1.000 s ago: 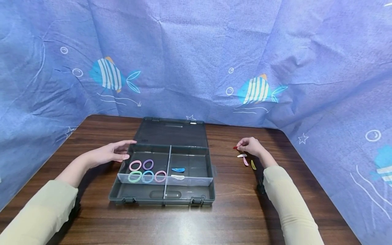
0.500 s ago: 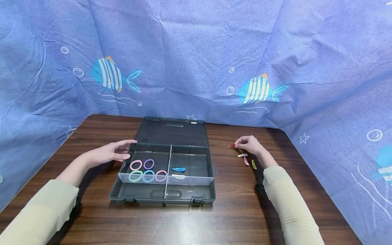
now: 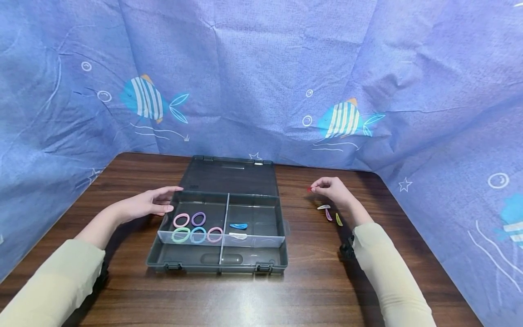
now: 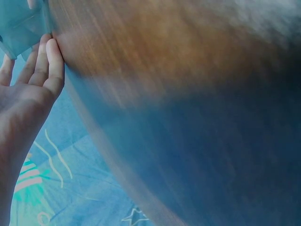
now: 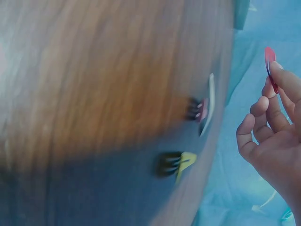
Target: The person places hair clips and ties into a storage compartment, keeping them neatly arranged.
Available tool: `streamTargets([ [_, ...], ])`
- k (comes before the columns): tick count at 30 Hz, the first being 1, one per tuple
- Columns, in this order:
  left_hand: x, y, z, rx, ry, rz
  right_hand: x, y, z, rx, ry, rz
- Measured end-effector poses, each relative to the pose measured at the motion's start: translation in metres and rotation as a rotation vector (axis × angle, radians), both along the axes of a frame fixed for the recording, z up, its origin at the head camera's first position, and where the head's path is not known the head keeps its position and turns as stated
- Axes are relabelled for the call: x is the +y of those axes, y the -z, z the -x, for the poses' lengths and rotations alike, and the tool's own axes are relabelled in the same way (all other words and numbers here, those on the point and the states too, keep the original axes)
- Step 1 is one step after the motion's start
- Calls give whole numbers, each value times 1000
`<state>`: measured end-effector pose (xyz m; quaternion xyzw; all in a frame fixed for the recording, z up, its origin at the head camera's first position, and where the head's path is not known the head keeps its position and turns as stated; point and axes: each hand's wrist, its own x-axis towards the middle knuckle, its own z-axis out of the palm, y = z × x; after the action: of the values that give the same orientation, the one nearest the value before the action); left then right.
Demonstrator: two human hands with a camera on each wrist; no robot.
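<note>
My right hand [image 3: 336,190] pinches a small red snap hair clip [image 5: 269,56] between thumb and forefinger, above the table. Below it lie a white clip [image 3: 324,207], a pink clip [image 3: 328,215] and a yellow clip [image 3: 339,220]. A dark see-through divided box [image 3: 196,269] stands opened, lid folded back. With fingers extended, my left hand [image 3: 143,204] touches the box's left side. The back left compartment holds several hair ties, among them a purple one [image 3: 198,213]. A blue clip [image 3: 239,226] and a white one lie in the back right compartment.
The flat lid [image 3: 233,177] lies behind the box, towards the back edge of the wooden table [image 3: 318,281]. A blue curtain [image 3: 261,81] with printed fish hangs behind and on both sides. The box's front compartments are divided off by clear partitions.
My right hand has lifted the red hair clip and moved it slightly back and left, away from the other clips. My left hand stays at the box.
</note>
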<state>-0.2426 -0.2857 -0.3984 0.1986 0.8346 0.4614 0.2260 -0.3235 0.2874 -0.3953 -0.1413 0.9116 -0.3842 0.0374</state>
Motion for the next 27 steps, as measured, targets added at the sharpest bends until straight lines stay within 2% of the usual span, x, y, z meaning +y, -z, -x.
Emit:
streamTargets([
  [12, 0, 3, 0, 16, -2, 21, -25, -25, -10, 42, -18, 83],
  [20, 0, 0, -2, 17, 2, 15, -53, -62, -40, 61, -80, 155],
  [23, 1, 1, -2, 17, 2, 20, -59, -64, -41, 57, -78, 178],
  [27, 2, 2, -1, 13, -7, 25, -64, -57, -36, 68, -83, 218],
])
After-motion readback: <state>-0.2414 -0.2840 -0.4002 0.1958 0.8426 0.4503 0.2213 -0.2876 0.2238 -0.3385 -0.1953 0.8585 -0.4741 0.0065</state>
